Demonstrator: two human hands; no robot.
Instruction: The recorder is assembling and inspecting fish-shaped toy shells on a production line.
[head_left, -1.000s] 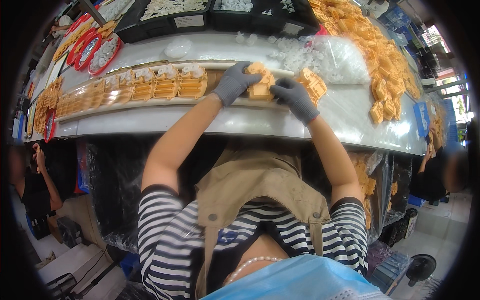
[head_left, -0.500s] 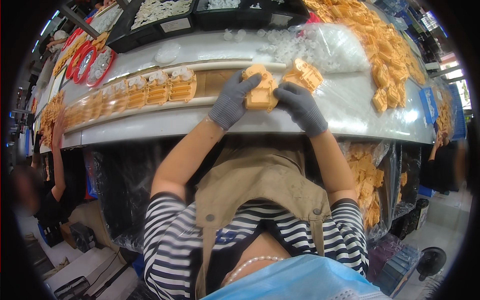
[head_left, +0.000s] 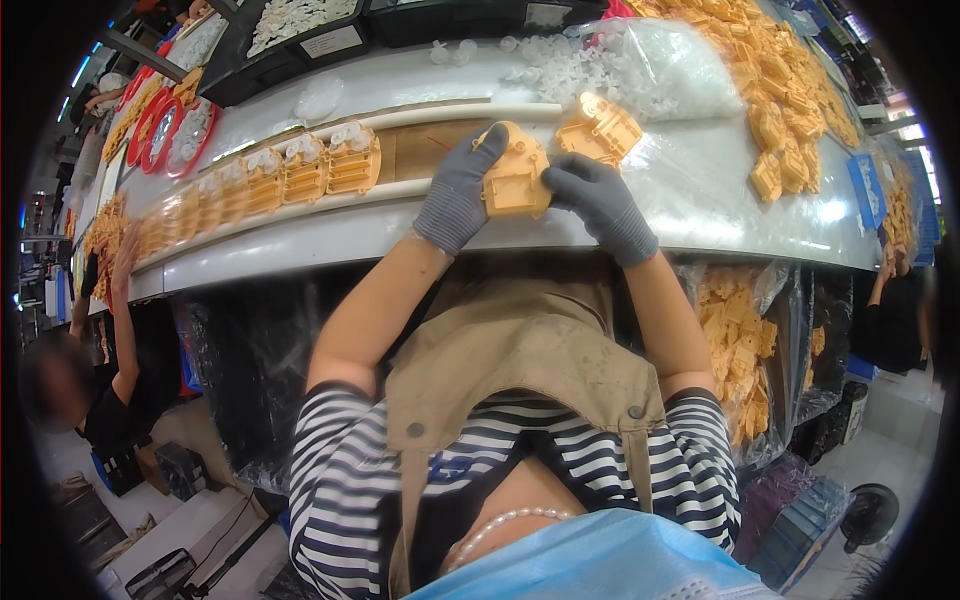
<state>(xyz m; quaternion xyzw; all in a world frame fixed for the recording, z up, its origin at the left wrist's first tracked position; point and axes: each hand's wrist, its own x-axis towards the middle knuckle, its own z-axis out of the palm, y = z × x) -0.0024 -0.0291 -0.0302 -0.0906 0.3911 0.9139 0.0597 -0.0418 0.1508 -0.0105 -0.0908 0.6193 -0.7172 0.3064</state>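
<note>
My left hand (head_left: 458,192), in a grey knitted glove, grips an orange plastic housing (head_left: 516,188) by its left side, thumb over the top edge. The housing has a rounded top with small holes and a rectangular recess lower down. At its right edge the curled fingers of my gloved right hand (head_left: 598,205) press against it; whether a small part is between them is hidden. Just beyond the right hand, a second orange housing (head_left: 600,130) lies tilted on the table. To the left, a row of orange housings (head_left: 303,170) with clear plastic pieces sits between two white rails.
Clear plastic parts (head_left: 570,85) spill beside a plastic bag (head_left: 680,80). A heap of orange parts (head_left: 780,110) covers the right. Black bins (head_left: 310,45) stand at the back, red-rimmed trays (head_left: 190,140) far left. A co-worker's hand (head_left: 125,255) reaches in at left.
The held housing has turned slightly in my hands, so its recess shows more plainly. Both hands stay on it. The whole view has shifted a little.
</note>
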